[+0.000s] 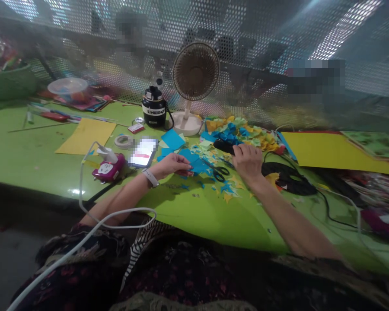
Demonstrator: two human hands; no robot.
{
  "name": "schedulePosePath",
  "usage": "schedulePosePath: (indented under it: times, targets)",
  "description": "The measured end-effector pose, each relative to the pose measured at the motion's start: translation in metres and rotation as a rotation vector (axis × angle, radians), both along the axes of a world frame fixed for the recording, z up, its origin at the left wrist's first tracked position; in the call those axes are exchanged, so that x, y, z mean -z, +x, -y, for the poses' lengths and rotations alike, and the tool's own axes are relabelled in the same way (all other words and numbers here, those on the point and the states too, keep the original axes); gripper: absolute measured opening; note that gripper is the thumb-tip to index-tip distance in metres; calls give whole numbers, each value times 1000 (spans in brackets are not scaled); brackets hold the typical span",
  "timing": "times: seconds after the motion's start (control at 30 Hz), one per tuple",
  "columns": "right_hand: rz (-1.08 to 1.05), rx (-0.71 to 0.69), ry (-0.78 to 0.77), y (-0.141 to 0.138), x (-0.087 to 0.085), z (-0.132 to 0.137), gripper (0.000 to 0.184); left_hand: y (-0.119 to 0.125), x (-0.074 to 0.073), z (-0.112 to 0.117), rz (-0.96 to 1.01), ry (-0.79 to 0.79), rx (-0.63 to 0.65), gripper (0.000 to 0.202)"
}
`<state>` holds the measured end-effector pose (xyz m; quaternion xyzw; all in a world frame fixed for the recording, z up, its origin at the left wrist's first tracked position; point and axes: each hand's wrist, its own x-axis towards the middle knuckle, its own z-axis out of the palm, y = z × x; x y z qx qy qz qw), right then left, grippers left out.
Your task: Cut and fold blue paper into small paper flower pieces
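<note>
My left hand (pixel 176 165), with a pale watch on its wrist, pinches the edge of a blue piece of paper (pixel 194 162) low over the green table. My right hand (pixel 248 162) is closed on the end of a black tool with a rounded body (pixel 223 146); its exact kind does not show. Between my hands lie dark-handled scissors (pixel 220 173) amid blue, yellow and green paper scraps (pixel 227 188). Behind the tool spreads a heap of crumpled blue paper pieces (pixel 231 133) and yellow ones (pixel 262 137). A blue paper square (pixel 173 140) rests beyond my left hand.
A small fan (pixel 196 73) and black jug (pixel 154 108) stand at the back. To the left are a phone (pixel 143 152), tape roll (pixel 123 141), purple power socket (pixel 108 168) and yellow sheet (pixel 87 136). A white cable (pixel 99 222) loops across my left arm. Yellow sheets (pixel 330 149) lie right.
</note>
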<state>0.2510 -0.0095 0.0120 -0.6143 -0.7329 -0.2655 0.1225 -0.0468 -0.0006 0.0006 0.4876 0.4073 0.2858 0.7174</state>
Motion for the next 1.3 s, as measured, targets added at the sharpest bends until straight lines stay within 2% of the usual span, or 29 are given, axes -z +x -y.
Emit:
schedulePosePath:
  times: [0.13,0.2,0.33,0.47,0.7,0.83,1.0,1.17,1.3]
  targets:
    - [-152,-78,17,0,1,16,30,-3,1,-5,2,26,8,15]
    - [-283,-140,-99,0,0,27,32,-6,1,-9,-7,30,20,13]
    - [-457,-272,-446,-2,-2,50,34,-10,2,-16,-40,12,-1,12]
    - [-454,-338,-584,-10,3,69,31,-7,7,-14,-31,-3,-14,16]
    - [-428,-372,-614,-22,15,72,29,7,16,3,-92,-50,51,18]
    - [-426,-361,-614,-21,15,71,30,8,20,5,-147,-51,143,15]
    - [-428,-356,-644,-20,11,72,30,8,24,7,-88,-109,225,22]
    - [-450,-299,-686,-25,1,73,34,10,25,11,-99,-142,214,23]
    - [-600,-273,-660,-43,-18,65,43,9,23,13,-121,-149,210,24]
